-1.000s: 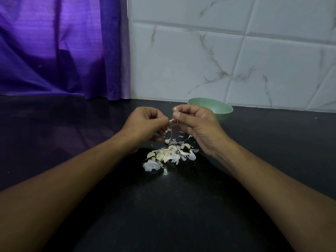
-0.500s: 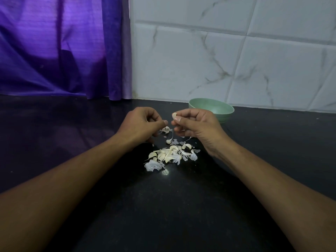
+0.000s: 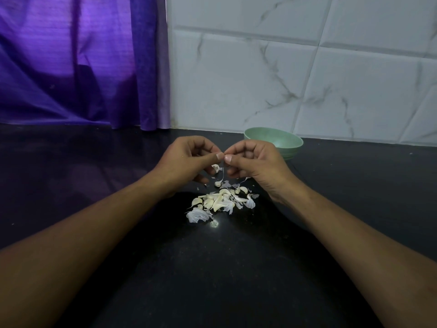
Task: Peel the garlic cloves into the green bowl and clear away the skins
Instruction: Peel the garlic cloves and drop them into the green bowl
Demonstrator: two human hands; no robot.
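My left hand (image 3: pixel 186 162) and my right hand (image 3: pixel 255 164) meet thumb to thumb above the black counter, fingers curled. Between them they pinch a garlic clove, which the fingertips almost hide; a thin strip of skin (image 3: pixel 221 174) hangs down from it. Beneath the hands lies a pile of garlic cloves and papery skins (image 3: pixel 220 202). The green bowl (image 3: pixel 276 140) stands behind my right hand near the wall; what it holds cannot be seen.
The black counter (image 3: pixel 212 268) stretches wide on all sides of the pile. A white marbled tile wall (image 3: pixel 295 79) rises behind the bowl. A purple curtain (image 3: pixel 71 62) hangs at the back left.
The hands drew apart half a second ago, with a pale clove showing at my right fingertips. Now they have come together again, and a strip of skin hangs from the pinch.
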